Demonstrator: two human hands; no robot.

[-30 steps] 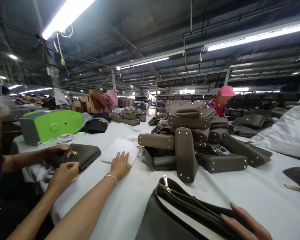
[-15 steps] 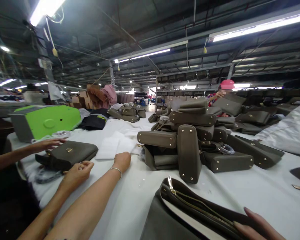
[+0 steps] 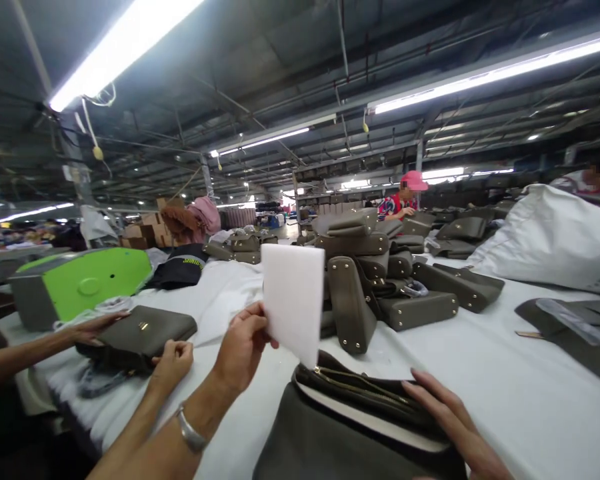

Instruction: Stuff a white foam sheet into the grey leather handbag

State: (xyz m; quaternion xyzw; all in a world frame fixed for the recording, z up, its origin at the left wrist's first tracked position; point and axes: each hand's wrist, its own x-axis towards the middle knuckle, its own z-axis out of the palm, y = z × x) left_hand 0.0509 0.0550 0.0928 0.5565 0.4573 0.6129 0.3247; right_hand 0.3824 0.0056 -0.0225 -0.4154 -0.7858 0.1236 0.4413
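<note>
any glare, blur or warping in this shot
Head view: ceiling tube lights blow out to white; the white sheet in the left hand is bright and textureless; straight beams bow toward the edges; the right hand looks stretched at the corner.

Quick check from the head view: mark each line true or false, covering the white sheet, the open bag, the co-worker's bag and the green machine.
1. The left hand holds the white sheet up. True.
2. The right hand rests on the open bag. True.
3. The open bag's zipper is shut. False: its mouth gapes.
4. The co-worker's bag is red. False: it is olive-grey.
5. The green machine stands at the table's left. True.
</note>
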